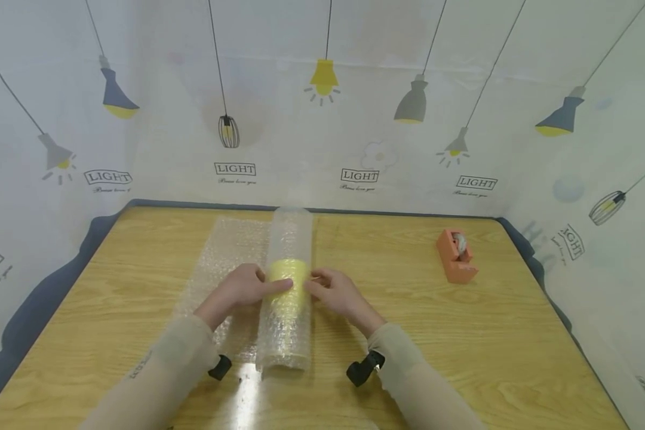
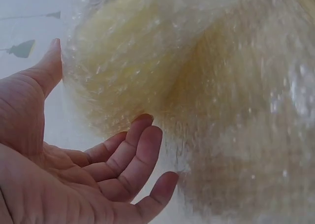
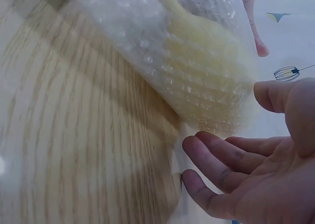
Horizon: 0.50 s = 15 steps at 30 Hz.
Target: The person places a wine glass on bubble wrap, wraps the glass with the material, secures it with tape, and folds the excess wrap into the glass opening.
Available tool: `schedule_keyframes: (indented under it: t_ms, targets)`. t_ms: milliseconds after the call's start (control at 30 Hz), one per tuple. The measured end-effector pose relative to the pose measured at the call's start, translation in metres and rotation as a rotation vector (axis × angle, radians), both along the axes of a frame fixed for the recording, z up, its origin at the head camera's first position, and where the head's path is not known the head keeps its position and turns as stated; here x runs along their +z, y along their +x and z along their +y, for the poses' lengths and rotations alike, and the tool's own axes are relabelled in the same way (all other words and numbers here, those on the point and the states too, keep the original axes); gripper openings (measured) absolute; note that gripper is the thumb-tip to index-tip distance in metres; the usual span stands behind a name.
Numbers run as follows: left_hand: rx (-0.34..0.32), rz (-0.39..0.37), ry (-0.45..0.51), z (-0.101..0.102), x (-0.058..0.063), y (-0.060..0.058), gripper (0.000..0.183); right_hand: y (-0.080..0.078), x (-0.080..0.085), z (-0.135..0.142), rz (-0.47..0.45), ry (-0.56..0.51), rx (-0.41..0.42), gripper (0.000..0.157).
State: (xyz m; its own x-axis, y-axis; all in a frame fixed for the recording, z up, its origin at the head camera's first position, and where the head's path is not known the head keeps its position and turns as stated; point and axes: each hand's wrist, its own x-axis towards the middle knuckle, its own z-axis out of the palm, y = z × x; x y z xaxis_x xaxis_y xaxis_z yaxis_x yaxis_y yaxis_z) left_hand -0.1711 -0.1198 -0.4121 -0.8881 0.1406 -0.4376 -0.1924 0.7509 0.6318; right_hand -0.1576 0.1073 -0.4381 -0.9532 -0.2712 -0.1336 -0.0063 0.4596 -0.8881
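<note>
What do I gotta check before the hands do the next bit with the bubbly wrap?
1. Yellow thing inside the bubble wrap roll: ok.
2. Left hand touching the roll: ok, thumb on top.
3. Right hand touching the roll's right side: ok.
4. All the wrap rolled up: not ok, a loose sheet lies to the left.
5. Tape dispenser on the table: ok.

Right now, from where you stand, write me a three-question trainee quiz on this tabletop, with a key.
1. True or false: the orange tape dispenser stands to the right of the bubble-wrap roll.
2. Which colour shows through the roll's clear wrap? A blue; B yellow; C red.
3. Fill the gap: flat bubble wrap spreads from the roll on the side of the ____ one of the two hands.

Key: 1 true; 2 B; 3 left.
</note>
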Motion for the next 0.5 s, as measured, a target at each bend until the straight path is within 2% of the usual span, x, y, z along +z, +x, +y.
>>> schedule_keyframes:
  t_ms: [100, 267, 500]
  targets:
    - [0.023, -0.007, 0.012, 0.005, 0.000, 0.002, 0.095, -0.002, 0.000, 0.003, 0.005, 0.015, -0.006, 0.044]
    - [0.030, -0.004, 0.018, 0.018, -0.001, 0.004, 0.067, -0.004, 0.002, 0.013, -0.009, 0.033, -0.008, 0.047]
    - [0.029, 0.008, 0.032, 0.033, -0.007, 0.005, 0.066, -0.007, 0.005, 0.023, -0.036, 0.027, -0.020, 0.047]
